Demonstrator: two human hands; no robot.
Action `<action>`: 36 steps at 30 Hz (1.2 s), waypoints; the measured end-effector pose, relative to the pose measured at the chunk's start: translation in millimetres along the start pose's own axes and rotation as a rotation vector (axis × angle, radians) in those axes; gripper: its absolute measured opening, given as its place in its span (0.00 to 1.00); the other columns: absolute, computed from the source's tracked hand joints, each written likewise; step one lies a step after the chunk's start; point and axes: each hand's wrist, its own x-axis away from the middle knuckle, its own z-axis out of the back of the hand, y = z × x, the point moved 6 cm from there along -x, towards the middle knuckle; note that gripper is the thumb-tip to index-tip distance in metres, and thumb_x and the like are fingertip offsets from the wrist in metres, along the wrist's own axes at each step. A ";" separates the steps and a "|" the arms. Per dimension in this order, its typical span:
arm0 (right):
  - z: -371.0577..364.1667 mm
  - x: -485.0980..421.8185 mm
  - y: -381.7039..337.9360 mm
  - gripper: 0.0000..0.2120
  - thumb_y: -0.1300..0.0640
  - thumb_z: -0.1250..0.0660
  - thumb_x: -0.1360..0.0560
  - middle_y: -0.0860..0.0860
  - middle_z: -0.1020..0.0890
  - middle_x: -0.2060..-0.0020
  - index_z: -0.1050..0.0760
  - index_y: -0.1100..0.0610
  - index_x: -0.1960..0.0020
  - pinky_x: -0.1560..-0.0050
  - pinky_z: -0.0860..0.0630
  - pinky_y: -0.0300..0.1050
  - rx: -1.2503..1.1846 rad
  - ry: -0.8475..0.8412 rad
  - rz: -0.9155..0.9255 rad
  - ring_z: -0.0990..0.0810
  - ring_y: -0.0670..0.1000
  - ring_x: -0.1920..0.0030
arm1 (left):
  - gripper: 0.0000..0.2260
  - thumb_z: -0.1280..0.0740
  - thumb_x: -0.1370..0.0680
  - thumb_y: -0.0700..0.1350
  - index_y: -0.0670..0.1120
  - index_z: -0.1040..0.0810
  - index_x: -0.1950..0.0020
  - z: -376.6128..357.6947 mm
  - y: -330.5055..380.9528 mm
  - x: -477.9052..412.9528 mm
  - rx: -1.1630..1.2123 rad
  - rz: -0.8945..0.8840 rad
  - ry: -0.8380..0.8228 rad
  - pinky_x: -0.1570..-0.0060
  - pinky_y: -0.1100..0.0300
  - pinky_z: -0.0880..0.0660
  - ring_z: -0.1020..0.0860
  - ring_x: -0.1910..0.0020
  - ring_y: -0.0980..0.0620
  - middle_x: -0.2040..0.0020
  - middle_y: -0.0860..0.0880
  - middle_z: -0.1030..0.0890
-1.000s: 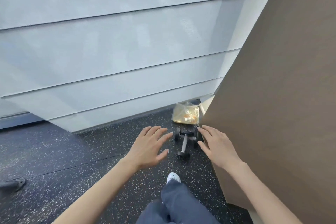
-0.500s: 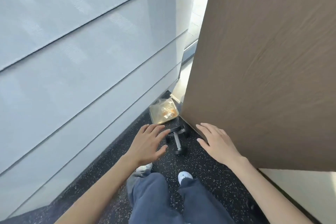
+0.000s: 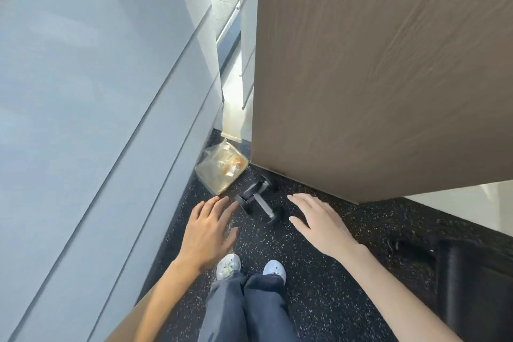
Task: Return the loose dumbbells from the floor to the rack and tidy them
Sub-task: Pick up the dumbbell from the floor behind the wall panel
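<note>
I see 2 dumbbells (image 3: 258,200) on floor (image 3: 319,272) mid-frame, tucked in corner by brown panel (image 3: 374,64). Left hand (image 3: 206,226), right hand (image 3: 319,221) flank them, each grip spread, empty, likely one each.

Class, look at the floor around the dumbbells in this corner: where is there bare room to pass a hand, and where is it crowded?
Bare speckled floor lies between the dumbbells and the shoes, and rightward along the brown panel. Crowded: the far corner, where the plastic bag fills the gap between grey wall and panel. The left hand and right hand, both open, flank the dumbbells.
</note>
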 end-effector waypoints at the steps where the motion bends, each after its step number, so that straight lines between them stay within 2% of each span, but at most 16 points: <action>1: -18.9 -12.1 9.1 0.23 0.48 0.44 0.21 0.47 0.34 0.30 0.40 0.52 0.27 0.33 0.39 0.45 -0.002 -0.005 -0.005 0.36 0.47 0.31 | 0.25 0.45 0.25 0.58 0.50 0.30 0.32 -19.8 -6.2 -8.7 -0.009 0.004 -0.005 0.37 0.44 0.31 0.29 0.35 0.45 0.35 0.46 0.25; 8: -204.0 -116.2 101.2 0.24 0.49 0.43 0.21 0.46 0.34 0.30 0.42 0.52 0.27 0.33 0.39 0.43 -0.069 -0.033 -0.067 0.35 0.45 0.32 | 0.27 0.44 0.25 0.57 0.49 0.35 0.27 -215.6 -56.8 -76.0 -0.048 -0.032 -0.059 0.31 0.48 0.46 0.33 0.30 0.44 0.29 0.44 0.32; 13: -347.1 -189.9 160.6 0.26 0.48 0.43 0.21 0.47 0.37 0.28 0.45 0.53 0.26 0.32 0.39 0.44 -0.164 -0.060 -0.124 0.37 0.46 0.30 | 0.30 0.44 0.27 0.58 0.47 0.36 0.27 -361.5 -113.1 -125.0 -0.118 -0.049 -0.073 0.33 0.48 0.44 0.30 0.33 0.42 0.30 0.41 0.31; 19: -468.1 -259.6 207.1 0.28 0.49 0.42 0.21 0.49 0.38 0.28 0.46 0.55 0.25 0.31 0.39 0.43 -0.282 -0.025 -0.164 0.37 0.48 0.30 | 0.29 0.45 0.26 0.58 0.45 0.34 0.29 -478.4 -157.4 -165.7 -0.155 -0.056 -0.044 0.34 0.48 0.42 0.28 0.35 0.41 0.32 0.40 0.29; 23: -508.3 -296.5 225.8 0.26 0.48 0.39 0.22 0.50 0.33 0.33 0.42 0.56 0.28 0.36 0.34 0.45 -0.346 0.007 -0.197 0.32 0.51 0.34 | 0.28 0.45 0.25 0.58 0.44 0.32 0.30 -516.3 -175.1 -183.5 -0.166 -0.060 -0.025 0.35 0.48 0.41 0.27 0.36 0.42 0.33 0.40 0.28; 26: -531.6 -313.7 238.5 0.24 0.48 0.37 0.24 0.54 0.26 0.39 0.40 0.54 0.32 0.45 0.28 0.48 -0.451 -0.002 -0.275 0.25 0.56 0.42 | 0.28 0.44 0.25 0.58 0.44 0.33 0.29 -531.9 -182.8 -192.8 -0.165 -0.084 -0.013 0.35 0.48 0.40 0.27 0.36 0.42 0.33 0.41 0.28; 29: -541.5 -319.9 243.2 0.24 0.46 0.36 0.24 0.57 0.21 0.45 0.41 0.51 0.33 0.54 0.28 0.49 -0.482 0.020 -0.318 0.21 0.61 0.48 | 0.29 0.44 0.25 0.57 0.45 0.36 0.28 -539.3 -181.4 -195.9 -0.139 -0.121 -0.001 0.35 0.48 0.40 0.28 0.34 0.44 0.31 0.42 0.29; 36: -536.0 -313.5 242.6 0.20 0.47 0.34 0.25 0.55 0.18 0.48 0.37 0.49 0.37 0.52 0.24 0.52 -0.610 0.034 -0.298 0.19 0.57 0.51 | 0.30 0.43 0.25 0.57 0.44 0.36 0.27 -541.6 -177.5 -190.7 -0.104 -0.121 -0.050 0.34 0.50 0.41 0.29 0.34 0.45 0.30 0.44 0.30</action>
